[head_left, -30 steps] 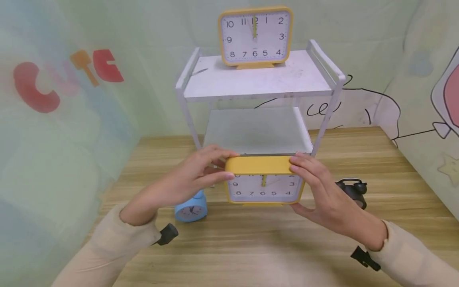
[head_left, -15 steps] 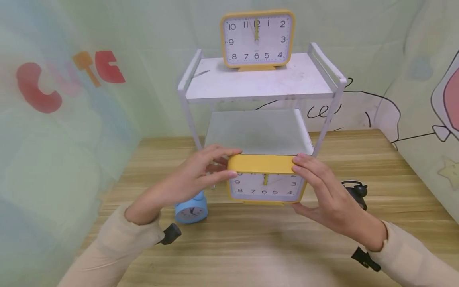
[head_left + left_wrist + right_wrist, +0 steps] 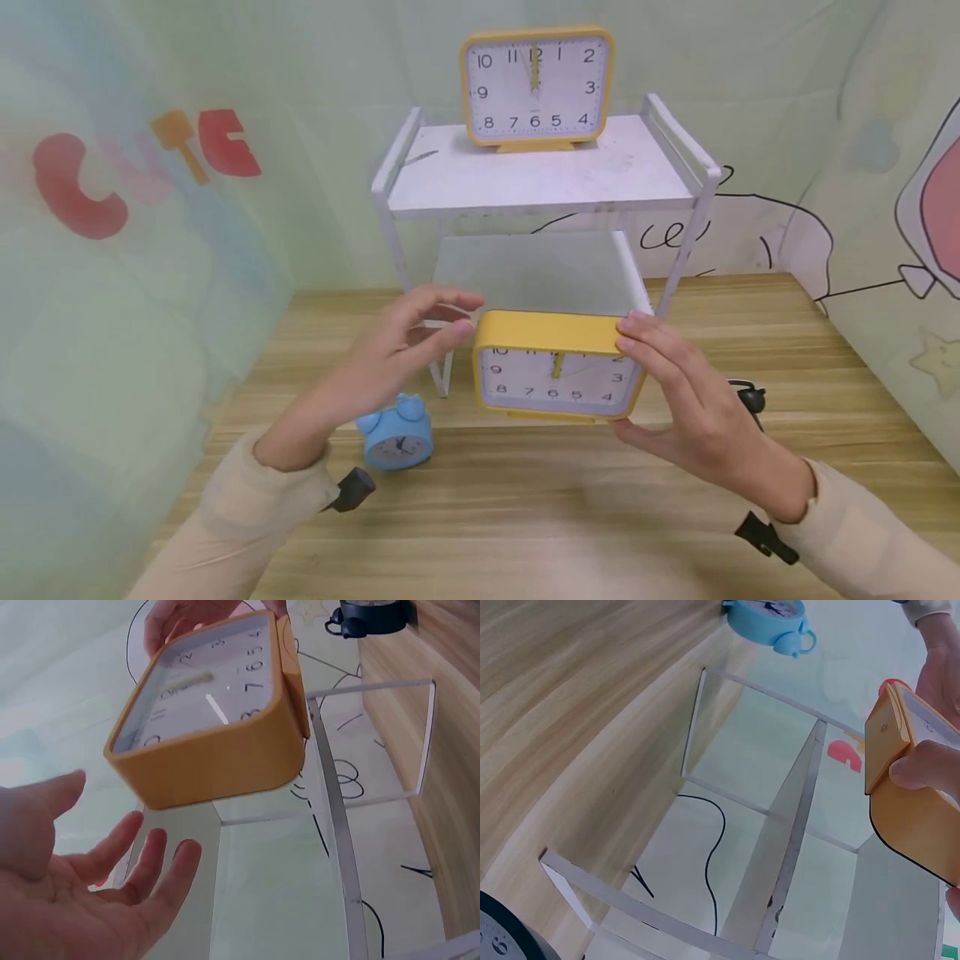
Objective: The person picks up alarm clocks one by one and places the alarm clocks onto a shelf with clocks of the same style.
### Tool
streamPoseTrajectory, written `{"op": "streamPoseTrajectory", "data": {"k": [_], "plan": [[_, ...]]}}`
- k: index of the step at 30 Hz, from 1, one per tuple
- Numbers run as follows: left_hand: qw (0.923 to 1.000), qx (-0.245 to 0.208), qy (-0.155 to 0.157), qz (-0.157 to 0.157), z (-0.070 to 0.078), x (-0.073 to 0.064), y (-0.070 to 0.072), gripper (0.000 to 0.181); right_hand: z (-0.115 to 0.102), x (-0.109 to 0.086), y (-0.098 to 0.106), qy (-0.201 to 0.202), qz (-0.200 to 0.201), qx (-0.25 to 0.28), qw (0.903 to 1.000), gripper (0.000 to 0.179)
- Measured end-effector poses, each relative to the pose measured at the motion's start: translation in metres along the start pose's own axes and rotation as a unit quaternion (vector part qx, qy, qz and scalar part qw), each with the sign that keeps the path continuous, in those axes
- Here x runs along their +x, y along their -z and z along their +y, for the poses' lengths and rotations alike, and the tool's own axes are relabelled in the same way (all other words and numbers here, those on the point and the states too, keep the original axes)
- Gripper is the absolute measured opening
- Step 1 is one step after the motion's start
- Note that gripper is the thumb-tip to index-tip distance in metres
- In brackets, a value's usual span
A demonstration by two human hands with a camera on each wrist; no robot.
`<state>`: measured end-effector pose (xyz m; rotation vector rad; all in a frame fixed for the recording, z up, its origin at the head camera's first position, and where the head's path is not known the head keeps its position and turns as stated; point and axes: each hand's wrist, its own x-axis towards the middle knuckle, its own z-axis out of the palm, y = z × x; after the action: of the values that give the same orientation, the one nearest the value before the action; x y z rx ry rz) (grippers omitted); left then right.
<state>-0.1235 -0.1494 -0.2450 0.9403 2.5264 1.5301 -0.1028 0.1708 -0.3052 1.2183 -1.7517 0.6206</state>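
A yellow rectangular desk clock (image 3: 555, 379) with a white dial is in my right hand (image 3: 693, 400), whose fingers lie on its top right corner and thumb under its lower right corner. It is held in front of the shelf's lower board. My left hand (image 3: 382, 367) stands just off the clock's left side, fingers spread and holding nothing. The left wrist view shows a gap between the left fingertips (image 3: 184, 859) and the yellow clock (image 3: 217, 757). In the right wrist view, my right thumb (image 3: 922, 766) presses the clock's casing (image 3: 907, 814) near its foot.
A white two-tier shelf (image 3: 525, 187) stands at the back, with a second yellow clock (image 3: 536, 92) on its top board. A blue twin-bell alarm clock (image 3: 397, 433) sits on the wooden table (image 3: 480, 517) at left. A black alarm clock (image 3: 752, 398) is partly hidden behind my right hand.
My left hand has let go of the yellow clock and drawn away to the left. The clock has tilted slightly and stays in my right hand.
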Motion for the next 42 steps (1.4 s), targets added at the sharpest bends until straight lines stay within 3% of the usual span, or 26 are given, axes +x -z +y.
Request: {"op": "streamPoseTrajectory", "data": {"k": [5, 11, 15, 18, 21, 26, 34, 42], "plan": [[0.9950, 0.048, 0.032, 0.081, -0.006, 0.000, 0.011, 0.030, 0.001, 0.005, 0.003, 0.002, 0.009, -0.003, 1.0000, 0.050], [0.9760, 0.105, 0.060, 0.181, -0.019, 0.001, 0.016, 0.034, 0.003, 0.012, 0.005, 0.003, 0.020, 0.007, 0.9998, 0.050], [0.9667, 0.115, 0.067, 0.219, -0.029, 0.002, 0.018, 0.038, 0.004, 0.018, 0.008, 0.001, 0.021, 0.017, 0.9996, 0.052], [0.9680, 0.095, 0.066, 0.223, -0.037, 0.004, 0.019, 0.046, 0.006, 0.023, 0.011, 0.000, 0.020, 0.022, 0.9995, 0.053], [0.9742, 0.077, 0.061, 0.203, -0.044, 0.006, 0.020, 0.054, 0.008, 0.027, 0.013, -0.002, 0.016, 0.025, 0.9996, 0.054], [0.9812, 0.092, 0.050, 0.162, -0.054, 0.010, 0.022, 0.041, 0.012, 0.033, 0.018, -0.011, 0.011, 0.033, 0.9993, 0.058], [0.9798, 0.107, 0.032, 0.166, -0.061, 0.012, 0.020, 0.017, 0.020, 0.045, 0.022, -0.013, 0.002, 0.033, 0.9994, 0.062], [0.9795, 0.108, 0.033, 0.167, -0.065, 0.013, 0.021, 0.014, 0.028, 0.055, 0.024, -0.015, 0.008, 0.044, 0.9989, 0.065]]}}
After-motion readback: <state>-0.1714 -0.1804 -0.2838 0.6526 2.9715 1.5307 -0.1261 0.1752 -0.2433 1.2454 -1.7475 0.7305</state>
